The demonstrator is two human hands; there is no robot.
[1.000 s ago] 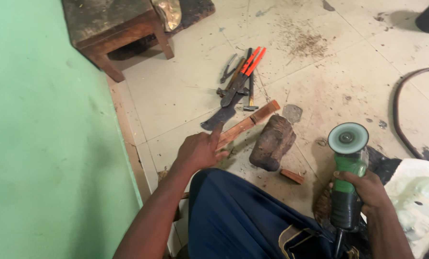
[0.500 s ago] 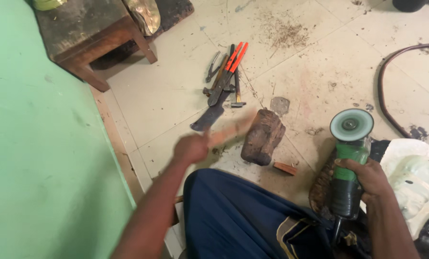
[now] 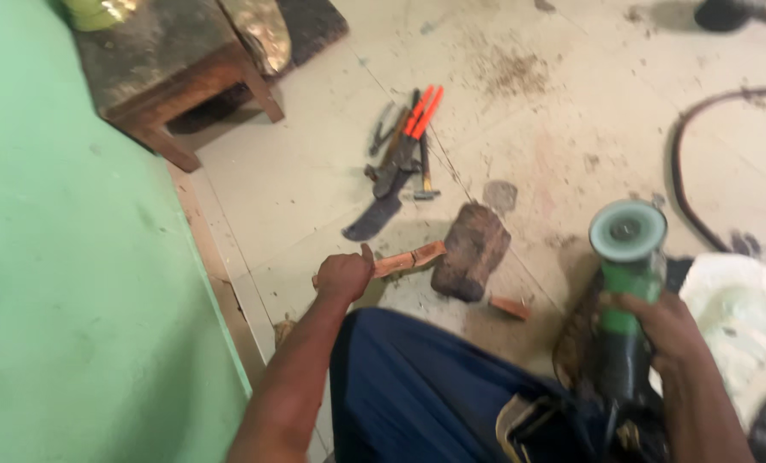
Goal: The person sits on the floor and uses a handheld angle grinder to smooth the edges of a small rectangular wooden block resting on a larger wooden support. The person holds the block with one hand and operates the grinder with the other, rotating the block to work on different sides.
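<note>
Two hands are busy as we look down over a tiled floor (image 3: 314,197) beside a green wall (image 3: 66,274). We see our right hand (image 3: 661,330) wrapped around the body of a green grinder (image 3: 627,283), disc upward. Our left hand (image 3: 344,276) is clenched around the wooden handle (image 3: 408,258) of a heavy mallet (image 3: 471,251) lying on the floor. Pliers (image 3: 417,120) with orange grips lie farther off.

The mallet (image 3: 471,250) looked like rough, worn wood with a reddish wooden handle. At three o'clock, the grinder (image 3: 627,283) had matt green plastic. The floor (image 3: 314,189) was dusty tile.
</note>
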